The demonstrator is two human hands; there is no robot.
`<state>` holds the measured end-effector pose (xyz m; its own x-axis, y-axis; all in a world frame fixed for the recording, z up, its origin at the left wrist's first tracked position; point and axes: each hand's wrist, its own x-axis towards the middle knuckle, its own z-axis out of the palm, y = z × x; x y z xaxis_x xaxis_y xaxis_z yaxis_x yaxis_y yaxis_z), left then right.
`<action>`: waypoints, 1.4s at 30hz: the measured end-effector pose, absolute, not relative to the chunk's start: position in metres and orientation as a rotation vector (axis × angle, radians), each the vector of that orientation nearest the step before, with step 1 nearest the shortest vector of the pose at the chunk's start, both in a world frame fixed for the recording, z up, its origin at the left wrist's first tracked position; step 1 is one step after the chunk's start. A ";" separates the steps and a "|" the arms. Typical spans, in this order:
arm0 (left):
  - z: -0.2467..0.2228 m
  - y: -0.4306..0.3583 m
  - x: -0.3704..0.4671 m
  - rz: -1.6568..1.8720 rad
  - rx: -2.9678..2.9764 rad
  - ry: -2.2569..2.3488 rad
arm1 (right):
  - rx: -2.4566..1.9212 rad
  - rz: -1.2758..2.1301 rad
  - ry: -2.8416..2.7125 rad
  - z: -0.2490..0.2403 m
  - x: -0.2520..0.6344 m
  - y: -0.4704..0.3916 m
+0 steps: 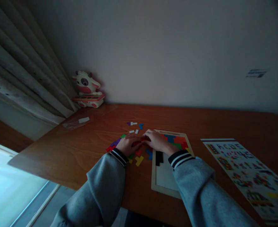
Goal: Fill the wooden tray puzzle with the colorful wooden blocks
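Toward the middle of the brown glossy wooden desk, two bare hands close together, fingers bent inward. Between thumb and fingers of the left hand and of the right hand, small dark red flat piece, pinched at both sides; one piece or two, cannot tell. Under the right wrist, extending toward the front edge of the desk, shallow rectangular tray with a pale wooden rim and a light grey floor, partly covered by the arm. At the tray's left side, black stepped piece; along its back edge, blue block-shaped piece and orange-red piece, with green piece just in front. On the desk, left of the tray, yellow T-shaped piece and small blue angular piece; beyond the left hand, toward the left edge, purple piece and bright red piece. Behind the hands, nearer the desk's back edge, little white rectangular piece and second blue piece. To the right of the tray, long white sheet printed with colourful figures, reaching toward the front right. At the back left corner, white-and-red plastic cow toy with a keyboard, near pale draped curtain.
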<state>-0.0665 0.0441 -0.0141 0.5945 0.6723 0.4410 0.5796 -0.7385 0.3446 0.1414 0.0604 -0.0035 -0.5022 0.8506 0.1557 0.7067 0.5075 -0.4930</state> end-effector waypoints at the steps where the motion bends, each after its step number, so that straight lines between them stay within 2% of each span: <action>1: -0.014 0.044 -0.066 0.835 2.655 1.062 | -1.291 0.533 -2.359 -0.004 0.141 0.060; 12: -0.007 0.038 -0.063 0.785 2.661 1.161 | -1.243 0.591 -2.177 0.007 0.140 0.053; 19: -0.007 0.032 -0.058 0.844 2.685 1.105 | -1.078 0.533 -2.007 0.019 0.190 -0.012; 26: -0.005 0.024 -0.050 0.814 2.742 0.831 | -0.951 0.294 -2.193 -0.010 0.225 -0.062; 32: -0.005 0.027 -0.051 0.839 2.755 0.824 | -0.927 0.192 -2.314 -0.014 0.221 -0.073; 42: -0.005 0.028 -0.051 0.851 2.756 0.887 | -0.929 0.285 -2.441 -0.009 0.221 -0.079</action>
